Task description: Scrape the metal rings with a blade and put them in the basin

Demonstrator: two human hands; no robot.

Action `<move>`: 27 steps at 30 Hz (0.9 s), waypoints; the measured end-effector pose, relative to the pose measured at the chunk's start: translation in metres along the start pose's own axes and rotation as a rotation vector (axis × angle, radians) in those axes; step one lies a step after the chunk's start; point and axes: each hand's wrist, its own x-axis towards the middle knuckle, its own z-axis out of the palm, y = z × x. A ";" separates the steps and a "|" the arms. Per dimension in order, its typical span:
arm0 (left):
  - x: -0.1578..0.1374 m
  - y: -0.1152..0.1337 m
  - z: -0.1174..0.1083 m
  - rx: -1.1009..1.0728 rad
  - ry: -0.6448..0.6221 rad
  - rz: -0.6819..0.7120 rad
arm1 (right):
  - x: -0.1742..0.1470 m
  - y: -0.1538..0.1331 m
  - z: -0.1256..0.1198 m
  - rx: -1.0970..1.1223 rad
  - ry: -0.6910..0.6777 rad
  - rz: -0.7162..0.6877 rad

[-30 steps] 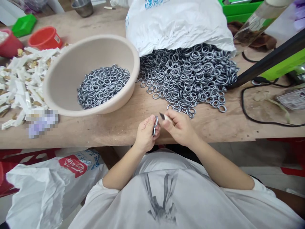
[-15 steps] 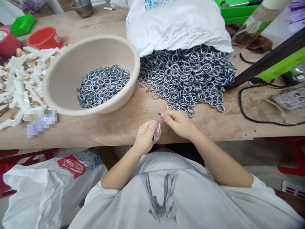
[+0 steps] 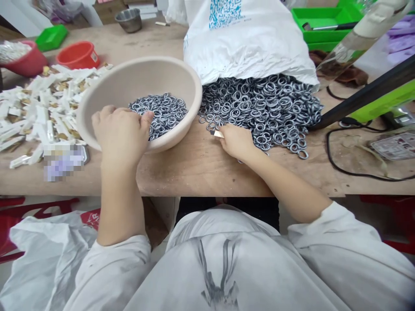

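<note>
My left hand (image 3: 121, 134) is over the near side of a beige bowl (image 3: 139, 65), its back toward me and its thumb apart from the fingers. The fingertips are hidden behind the hand. Inside the bowl lies a heap of grey metal rings (image 3: 165, 110). My right hand (image 3: 236, 140) pinches a small flat tool with a dark tip and a pale body (image 3: 218, 134). It rests at the near left edge of a big pile of loose rings (image 3: 259, 101), and some of them are covered by the hand.
A white sack (image 3: 246, 47) lies behind the ring pile. White and brown pieces (image 3: 29, 112) spread over the left of the table. Red tubs (image 3: 78, 55), a metal bowl (image 3: 129, 20) and green trays (image 3: 324, 21) stand farther back. At right are a black bar (image 3: 366, 86) and a cable (image 3: 329, 147).
My left hand, which held rings near the table's front edge, has moved left and forward over the bowl. My right hand has moved forward to the pile, and more of its tool shows.
</note>
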 end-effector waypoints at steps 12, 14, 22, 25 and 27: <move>-0.149 0.076 0.059 -0.633 -0.499 -0.245 | -0.100 -0.040 0.004 1.735 -0.219 0.315; -0.153 0.075 0.068 -0.763 -0.544 -0.359 | -0.101 -0.043 0.012 1.724 -0.080 0.307; -0.156 0.081 0.079 -1.264 -0.630 -0.660 | -0.096 -0.031 0.009 1.202 0.167 0.126; -0.156 0.086 0.077 -1.338 -0.648 -0.785 | -0.100 -0.021 0.002 0.762 0.219 -0.057; -0.155 0.089 0.075 -1.357 -0.658 -0.850 | -0.102 -0.018 -0.002 0.582 0.208 -0.151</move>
